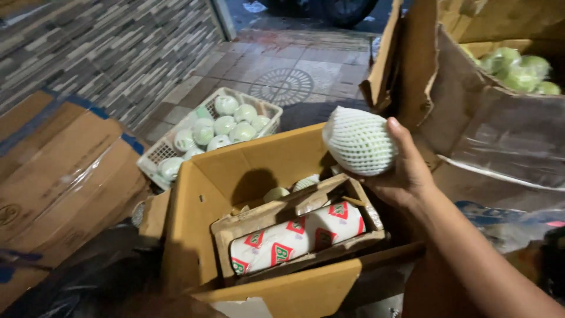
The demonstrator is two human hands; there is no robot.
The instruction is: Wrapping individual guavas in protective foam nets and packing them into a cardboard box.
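Right hand (406,171) cups a foam-netted fruit (360,141), fingers wrapped behind it, above an open cardboard box (206,194) (a smaller box with a printed roll (297,237) sits inside). White plastic basket (162,150) of wrapped fruit beyond. Left hand unseen.

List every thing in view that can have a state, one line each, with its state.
Right hand: raised, closed around a fruit.
Fruit: wrapped in white foam net, held above the box.
Cardboard box: open, flaps up.
Small carton: open, lying inside the box.
Wrapped roll: lying on its side in the small carton.
White basket: on the floor, full of netted fruit.
Torn box: open, green fruit inside.
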